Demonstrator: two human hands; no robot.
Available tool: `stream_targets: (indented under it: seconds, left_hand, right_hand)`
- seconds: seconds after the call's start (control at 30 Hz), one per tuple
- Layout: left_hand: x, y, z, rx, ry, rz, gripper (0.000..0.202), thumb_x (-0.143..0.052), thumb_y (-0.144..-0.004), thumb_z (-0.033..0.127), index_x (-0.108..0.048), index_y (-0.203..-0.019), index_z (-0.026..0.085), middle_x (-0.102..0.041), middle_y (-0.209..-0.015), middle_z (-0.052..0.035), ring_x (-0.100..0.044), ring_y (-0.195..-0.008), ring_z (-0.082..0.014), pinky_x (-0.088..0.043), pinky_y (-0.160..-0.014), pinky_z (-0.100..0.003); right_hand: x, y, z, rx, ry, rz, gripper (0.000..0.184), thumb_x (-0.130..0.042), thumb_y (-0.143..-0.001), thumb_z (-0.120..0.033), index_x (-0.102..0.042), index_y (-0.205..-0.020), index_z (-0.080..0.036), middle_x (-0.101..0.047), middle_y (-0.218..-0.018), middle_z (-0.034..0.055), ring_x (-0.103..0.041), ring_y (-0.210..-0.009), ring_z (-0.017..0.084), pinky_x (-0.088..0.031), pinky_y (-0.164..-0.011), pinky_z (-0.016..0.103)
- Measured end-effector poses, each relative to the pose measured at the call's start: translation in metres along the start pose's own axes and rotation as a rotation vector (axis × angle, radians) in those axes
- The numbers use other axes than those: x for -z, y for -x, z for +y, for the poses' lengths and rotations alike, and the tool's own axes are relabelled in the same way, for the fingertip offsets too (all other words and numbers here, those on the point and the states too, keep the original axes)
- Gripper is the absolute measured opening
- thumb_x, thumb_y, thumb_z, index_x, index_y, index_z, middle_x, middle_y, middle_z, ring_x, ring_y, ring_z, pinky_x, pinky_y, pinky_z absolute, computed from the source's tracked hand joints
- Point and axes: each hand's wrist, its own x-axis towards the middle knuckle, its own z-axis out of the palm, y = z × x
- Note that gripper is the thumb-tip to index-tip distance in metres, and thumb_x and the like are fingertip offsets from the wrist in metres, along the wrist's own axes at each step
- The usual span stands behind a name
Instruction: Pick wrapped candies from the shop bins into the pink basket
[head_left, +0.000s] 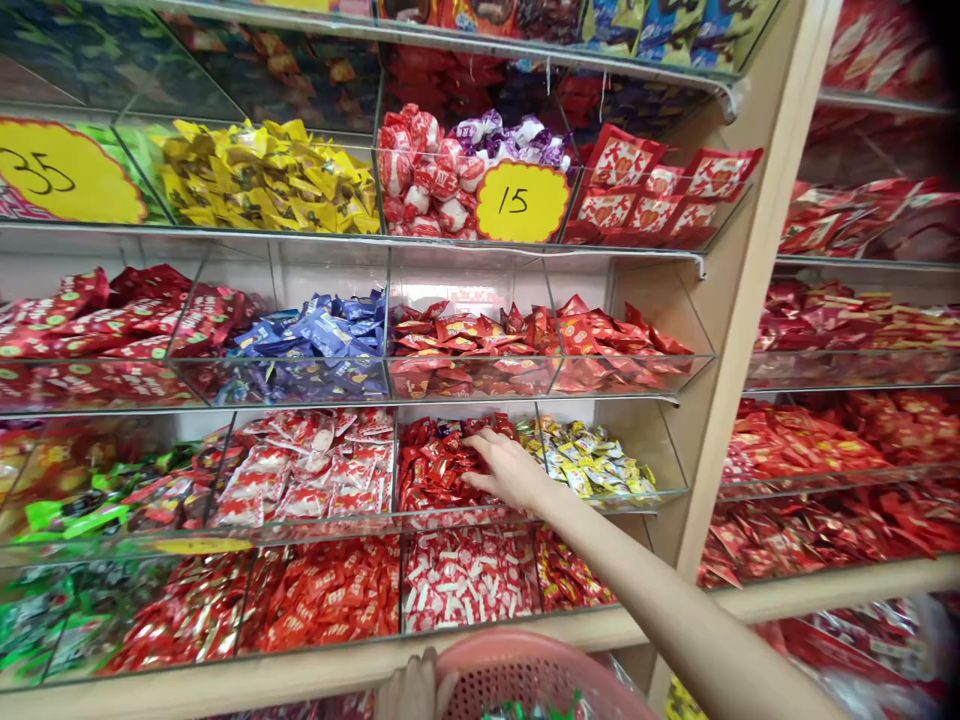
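Note:
My right hand (506, 468) reaches from the lower right into a clear acrylic bin, its fingers extended and resting on small red-wrapped sweets (439, 465). Nothing shows held in it. Yellow-and-white wrapped sweets (592, 458) fill the neighbouring bin to its right. At the bottom edge, my left hand (411, 688) grips the rim of a pink plastic basket (510, 660). Some green wrappers show inside the basket, and most of its contents are out of the picture.
Tiers of clear acrylic bins packed with wrapped sweets fill the view, in a shelf unit with a light wooden upright (742, 270). A second bay stands to its right. Yellow price signs read 35 (64, 172) and 15 (523, 202) on the upper tier.

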Motion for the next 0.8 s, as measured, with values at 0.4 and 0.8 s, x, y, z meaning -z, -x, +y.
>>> stream_targets:
  seconds: [0.4,0.8]
  left_hand:
    - [-0.022,-0.005,-0.019,-0.104,0.039,0.012,0.046,-0.024,-0.091,0.039,-0.045,-0.129,0.025,-0.056,-0.126,-0.0128,-0.058,-0.104,-0.0264,-0.044,-0.091,-0.039]
    - [-0.014,-0.008,-0.016,-0.085,0.087,-0.035,0.050,-0.024,-0.091,0.039,-0.040,-0.134,0.018,-0.066,-0.108,-0.0112,-0.060,-0.100,-0.0262,-0.045,-0.086,-0.040]
  right_hand:
    - [-0.017,-0.009,0.009,-0.031,-0.020,0.000,0.036,-0.050,-0.088,-0.027,-0.051,-0.121,-0.014,-0.058,-0.115,0.0112,-0.056,-0.104,0.022,-0.042,-0.085,0.030]
    - [-0.024,-0.011,0.007,-0.052,0.021,0.020,0.037,-0.053,-0.086,-0.025,-0.052,-0.121,-0.015,-0.060,-0.112,0.0121,-0.055,-0.103,0.024,-0.043,-0.082,0.031]
